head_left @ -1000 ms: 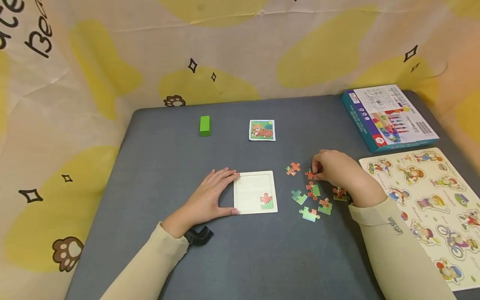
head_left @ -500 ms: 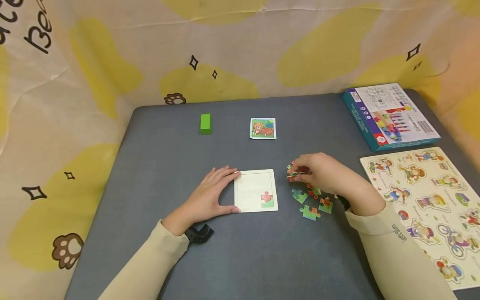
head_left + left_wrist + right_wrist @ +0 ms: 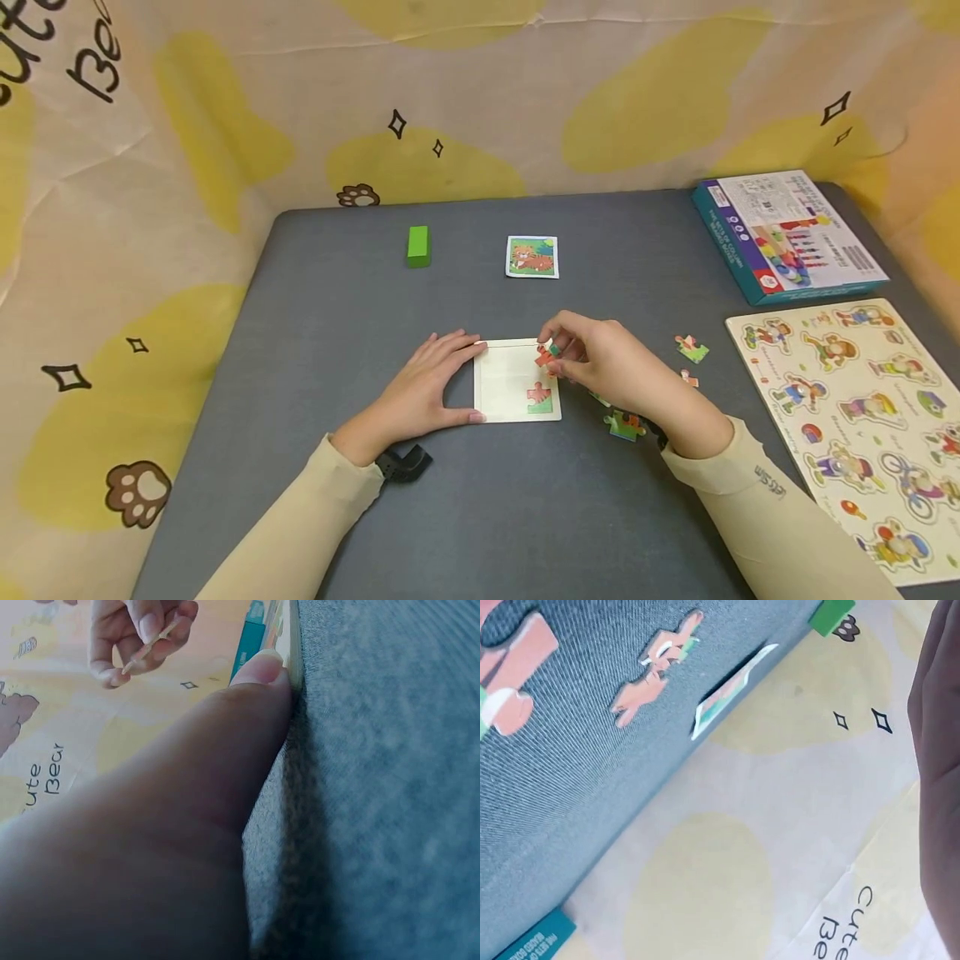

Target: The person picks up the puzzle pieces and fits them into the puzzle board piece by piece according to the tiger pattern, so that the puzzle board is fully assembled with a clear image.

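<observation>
My left hand (image 3: pixel 420 387) lies at the left side of a white square puzzle tray (image 3: pixel 502 375). Its fingers stretch to the upper left corner, and the thumb (image 3: pixel 259 671) touches the lower left one. One jigsaw piece (image 3: pixel 539 397) sits in the tray's lower right corner. Over the upper right corner my right hand (image 3: pixel 600 354) pinches an orange and green jigsaw piece (image 3: pixel 545 357) between thumb and fingers; the left wrist view shows this piece raised on edge. Further jigsaw pieces (image 3: pixel 625 425) lie under the right forearm, partly hidden.
Two loose pieces, one orange and green (image 3: pixel 692 348), lie right of my right hand. Behind the tray are a tiger picture card (image 3: pixel 532 257) and a green block (image 3: pixel 418 247). A teal-sided box (image 3: pixel 787 237) and a large picture board (image 3: pixel 847 400) stand at the right.
My right hand has moved left from the loose pieces to the tray, carrying a jigsaw piece. Pieces it covered before are now uncovered. The left hand stays at the tray.
</observation>
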A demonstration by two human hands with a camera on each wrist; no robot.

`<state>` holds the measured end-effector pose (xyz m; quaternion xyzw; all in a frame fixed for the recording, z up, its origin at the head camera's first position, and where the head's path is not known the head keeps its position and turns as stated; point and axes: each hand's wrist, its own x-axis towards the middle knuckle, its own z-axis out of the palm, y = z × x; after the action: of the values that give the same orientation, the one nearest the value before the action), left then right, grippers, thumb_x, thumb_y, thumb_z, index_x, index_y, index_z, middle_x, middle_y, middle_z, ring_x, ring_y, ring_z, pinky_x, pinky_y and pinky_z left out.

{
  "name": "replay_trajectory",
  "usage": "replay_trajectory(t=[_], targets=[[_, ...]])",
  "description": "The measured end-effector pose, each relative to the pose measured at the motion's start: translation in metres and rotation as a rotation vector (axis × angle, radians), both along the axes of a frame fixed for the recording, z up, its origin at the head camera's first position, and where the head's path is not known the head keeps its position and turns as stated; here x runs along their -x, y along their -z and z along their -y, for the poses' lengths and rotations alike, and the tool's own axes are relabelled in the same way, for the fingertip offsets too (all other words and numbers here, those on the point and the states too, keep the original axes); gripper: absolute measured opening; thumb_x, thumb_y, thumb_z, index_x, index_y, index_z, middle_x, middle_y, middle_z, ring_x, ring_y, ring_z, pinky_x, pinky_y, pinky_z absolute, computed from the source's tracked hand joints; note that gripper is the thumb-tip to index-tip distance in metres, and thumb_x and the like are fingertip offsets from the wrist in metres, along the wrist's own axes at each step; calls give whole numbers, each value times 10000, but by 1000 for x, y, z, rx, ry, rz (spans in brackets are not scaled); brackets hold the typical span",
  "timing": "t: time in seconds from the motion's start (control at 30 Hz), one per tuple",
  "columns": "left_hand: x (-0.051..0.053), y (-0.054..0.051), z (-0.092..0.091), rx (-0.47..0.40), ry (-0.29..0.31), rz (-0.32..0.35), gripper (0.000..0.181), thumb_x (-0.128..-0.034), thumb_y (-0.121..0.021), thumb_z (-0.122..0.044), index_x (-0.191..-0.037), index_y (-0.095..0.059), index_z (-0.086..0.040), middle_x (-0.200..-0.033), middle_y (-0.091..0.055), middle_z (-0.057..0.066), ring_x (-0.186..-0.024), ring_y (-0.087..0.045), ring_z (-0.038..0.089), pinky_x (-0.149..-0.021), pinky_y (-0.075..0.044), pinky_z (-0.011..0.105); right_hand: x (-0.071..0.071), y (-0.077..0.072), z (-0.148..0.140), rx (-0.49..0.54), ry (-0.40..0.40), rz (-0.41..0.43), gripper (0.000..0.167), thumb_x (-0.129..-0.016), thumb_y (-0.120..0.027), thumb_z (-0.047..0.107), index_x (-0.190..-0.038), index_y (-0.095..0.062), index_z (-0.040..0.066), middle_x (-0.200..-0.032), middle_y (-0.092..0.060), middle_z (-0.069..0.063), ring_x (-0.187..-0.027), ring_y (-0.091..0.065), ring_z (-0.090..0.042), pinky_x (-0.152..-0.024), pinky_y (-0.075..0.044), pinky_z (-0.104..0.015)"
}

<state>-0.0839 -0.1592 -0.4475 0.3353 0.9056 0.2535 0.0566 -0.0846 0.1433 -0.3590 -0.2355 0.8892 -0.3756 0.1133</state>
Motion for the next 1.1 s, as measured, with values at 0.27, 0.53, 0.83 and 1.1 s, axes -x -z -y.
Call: replay_trajectory(t=[0.27, 0.53, 0.83, 1.1], targets=[[2, -1, 0, -1, 8, 3, 981, -833, -886, -478, -1614, -401, -135, -1653, -369, 58, -1571, -233, 271, -1293, -91, 509, 4, 10, 0, -27, -20, -79, 276, -916, -780, -32, -1160, -795, 95, -966, -684, 33, -810, -616, -137, -701, -547, -318], [2, 0, 0, 9, 4, 8, 994, -834, -880, -493, -1622, -388, -140, -1657, -364, 54, -1574, -226, 265, -1292, -97, 512, -1, 25, 17, -105, -93, -174, 308, -893, -771, -74, -1165, -808, 66, -924, -625, 7, -721, -560, -108, -636, -497, -265], [3, 1, -1, 6, 12, 2, 991, -835, -882, -487, -1618, -389, -131, -1657, -363, 50, -1575, -224, 259, -1293, -92, 508, -2, 36, 24, -160, -57, -163, 214, -882, -791, -55, -1047, -784, 82, -924, -691, 16, -808, -636, -159, -732, -547, -327], [2, -1, -1, 9, 1, 12, 996, -830, -892, -472, -1607, -397, -95, -1655, -369, 68, -1575, -226, 260, -1294, -85, 505, -1, 40, 25, -209, -81, -235, 259, -869, -807, -56, -1100, -821, 59, -971, -675, -38, -855, -647, -224, -747, -560, -347]])
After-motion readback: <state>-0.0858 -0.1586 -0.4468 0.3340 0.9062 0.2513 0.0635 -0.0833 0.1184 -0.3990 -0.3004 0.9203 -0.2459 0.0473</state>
